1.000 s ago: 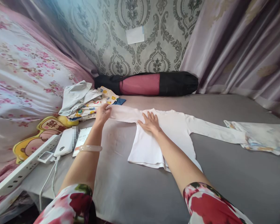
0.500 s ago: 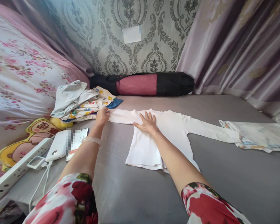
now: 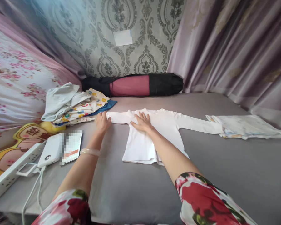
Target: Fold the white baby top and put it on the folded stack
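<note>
A white long-sleeved shirt (image 3: 165, 134) lies spread flat on the grey sheet, its sleeves stretched out to both sides. At the cuff of the left-side sleeve rests my left hand (image 3: 102, 122), thumb apart from its fingers, covering the sleeve's end. My right hand (image 3: 142, 122) lies flat with fingers spread on the shirt's upper chest, near the shoulder. The other sleeve reaches right, its cuff touching a folded pale printed cloth (image 3: 253, 126).
A pile of clothes (image 3: 70, 104) sits at the left, near a rolled black and pink bag (image 3: 131, 85). Closer in are a yellow cushion (image 3: 4, 159), a power strip (image 3: 11, 172), a white power bank (image 3: 50, 150) with cables and a phone (image 3: 73, 147). Curtains and a patterned wall border the bed.
My left hand's fingers have loosened from their grip on the cuff and now lie over it. My right hand stays on the chest. The view has shifted slightly right.
</note>
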A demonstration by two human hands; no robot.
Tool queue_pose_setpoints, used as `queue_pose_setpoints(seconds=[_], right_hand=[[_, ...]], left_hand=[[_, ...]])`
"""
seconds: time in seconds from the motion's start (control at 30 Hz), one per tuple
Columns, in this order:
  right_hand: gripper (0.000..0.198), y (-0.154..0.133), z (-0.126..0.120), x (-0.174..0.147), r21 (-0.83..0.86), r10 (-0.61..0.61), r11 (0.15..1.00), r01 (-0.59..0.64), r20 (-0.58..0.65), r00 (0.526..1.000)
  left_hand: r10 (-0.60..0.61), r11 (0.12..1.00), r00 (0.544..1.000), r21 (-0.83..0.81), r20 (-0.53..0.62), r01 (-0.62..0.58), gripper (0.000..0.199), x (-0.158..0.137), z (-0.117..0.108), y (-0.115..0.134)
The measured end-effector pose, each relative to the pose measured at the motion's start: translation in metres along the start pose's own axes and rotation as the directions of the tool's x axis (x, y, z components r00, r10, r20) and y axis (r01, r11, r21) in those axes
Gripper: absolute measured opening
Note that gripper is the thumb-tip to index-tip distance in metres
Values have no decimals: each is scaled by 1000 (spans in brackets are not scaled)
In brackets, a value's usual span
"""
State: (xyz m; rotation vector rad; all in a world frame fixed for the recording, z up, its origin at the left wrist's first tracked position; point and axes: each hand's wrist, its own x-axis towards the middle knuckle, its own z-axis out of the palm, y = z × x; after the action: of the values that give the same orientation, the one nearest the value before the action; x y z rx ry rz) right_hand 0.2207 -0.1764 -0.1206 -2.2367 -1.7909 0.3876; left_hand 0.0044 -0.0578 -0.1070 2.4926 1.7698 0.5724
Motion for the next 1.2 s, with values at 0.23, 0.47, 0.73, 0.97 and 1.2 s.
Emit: queue_pose_setpoints(seconds=[0.23,0.47,0.73,0.97,1.2], right_hand=[[72,15,-24,-35,41,-101,995,95,190,977],[67,45,-48,-98,43,-110,994,102,268,957],[45,98,-54,-156,146,-156,978,148,45,987],[31,151,-64,-163,81,272,962,-259,-319,908],[29,164,-68,-154,-198,159,958,-208,-236,959]], left_hand=[[167,985,968,-74,189,-156,28,-42,4,31],[234,963,888,-221,396,-155,25,-86,-14,53],[232,958,886,-252,401,-137,29,-123,-24,59],[227,950,894,-288,385,-117,34,-131,-24,58],[228,948,903,-296,363,-120,35,-133,-20,51]])
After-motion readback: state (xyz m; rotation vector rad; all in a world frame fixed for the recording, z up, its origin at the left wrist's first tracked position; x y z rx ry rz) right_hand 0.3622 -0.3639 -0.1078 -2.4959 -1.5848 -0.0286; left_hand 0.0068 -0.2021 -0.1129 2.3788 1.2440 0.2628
